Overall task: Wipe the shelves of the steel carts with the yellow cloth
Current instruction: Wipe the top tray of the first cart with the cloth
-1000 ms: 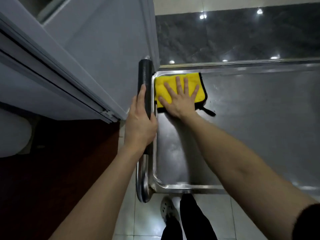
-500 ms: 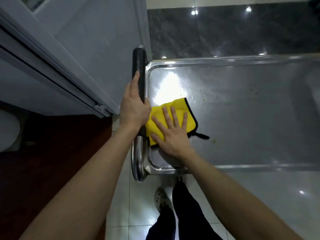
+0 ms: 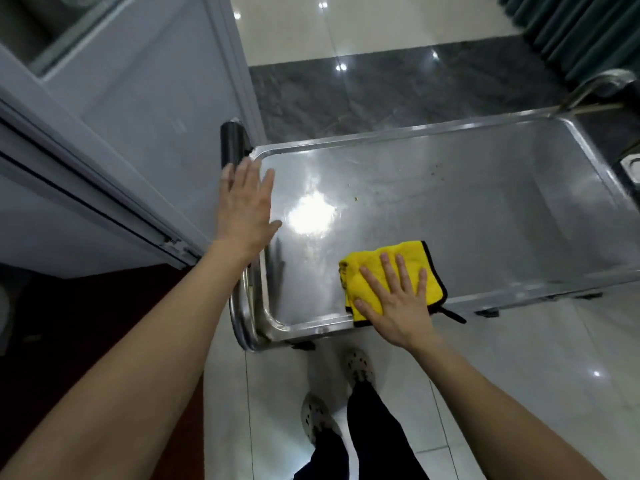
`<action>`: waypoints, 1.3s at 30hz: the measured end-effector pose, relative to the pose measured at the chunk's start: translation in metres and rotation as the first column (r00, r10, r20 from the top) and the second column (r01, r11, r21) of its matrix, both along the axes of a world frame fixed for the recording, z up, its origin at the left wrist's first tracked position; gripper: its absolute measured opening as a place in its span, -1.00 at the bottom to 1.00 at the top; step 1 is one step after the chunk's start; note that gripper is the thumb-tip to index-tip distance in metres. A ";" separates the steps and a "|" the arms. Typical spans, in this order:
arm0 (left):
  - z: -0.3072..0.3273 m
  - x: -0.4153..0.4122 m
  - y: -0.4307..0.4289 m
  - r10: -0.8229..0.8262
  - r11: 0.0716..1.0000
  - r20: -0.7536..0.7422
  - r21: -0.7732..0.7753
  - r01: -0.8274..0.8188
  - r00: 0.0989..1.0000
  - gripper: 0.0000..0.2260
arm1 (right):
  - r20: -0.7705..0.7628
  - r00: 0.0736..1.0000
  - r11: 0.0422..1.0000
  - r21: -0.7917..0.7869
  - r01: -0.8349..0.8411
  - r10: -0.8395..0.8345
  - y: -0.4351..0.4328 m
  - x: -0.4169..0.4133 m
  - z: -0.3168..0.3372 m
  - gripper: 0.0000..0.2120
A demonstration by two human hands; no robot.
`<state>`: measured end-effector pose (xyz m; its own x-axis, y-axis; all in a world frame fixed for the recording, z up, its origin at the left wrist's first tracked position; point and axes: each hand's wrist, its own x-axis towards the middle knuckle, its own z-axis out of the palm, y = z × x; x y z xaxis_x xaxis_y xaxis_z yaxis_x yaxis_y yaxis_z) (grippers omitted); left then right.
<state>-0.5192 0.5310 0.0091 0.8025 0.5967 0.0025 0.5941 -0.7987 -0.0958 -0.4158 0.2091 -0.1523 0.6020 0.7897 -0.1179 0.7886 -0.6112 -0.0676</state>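
Note:
The steel cart's top shelf (image 3: pixel 467 216) lies in front of me, shiny, with a few small specks near its middle. A folded yellow cloth (image 3: pixel 391 271) with black edging rests near the shelf's front rim. My right hand (image 3: pixel 394 299) presses flat on the cloth, fingers spread. My left hand (image 3: pixel 246 206) hovers open with fingers spread over the cart's left edge, just off the black-gripped handle (image 3: pixel 231 143); it holds nothing.
A grey door and frame (image 3: pixel 138 116) stand close on the left of the cart. Another steel handle (image 3: pixel 595 84) and a dark curtain (image 3: pixel 588 26) sit at the far right. My feet (image 3: pixel 356 362) stand on glossy tiles below the cart's front rim.
My right hand slid the cloth rightward along the front rim. My left hand let go of the black handle and opened. The view pulled back, showing the whole shelf.

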 end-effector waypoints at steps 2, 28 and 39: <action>-0.004 0.016 -0.010 -0.091 0.993 -0.143 -0.092 0.078 0.986 0.10 | 0.009 1.000 0.999 0.031 0.009 -0.009 -0.001 0.000 -0.002 -0.28; -0.070 0.085 0.012 0.011 0.933 -0.341 -0.334 -0.132 0.940 0.37 | -0.076 0.997 0.982 0.183 0.043 -0.030 0.269 0.173 -0.015 -0.31; -0.066 0.085 0.009 0.009 0.927 -0.345 -0.348 -0.137 0.939 0.40 | -0.110 0.983 0.969 0.217 -0.119 0.145 0.045 0.025 -0.015 -0.28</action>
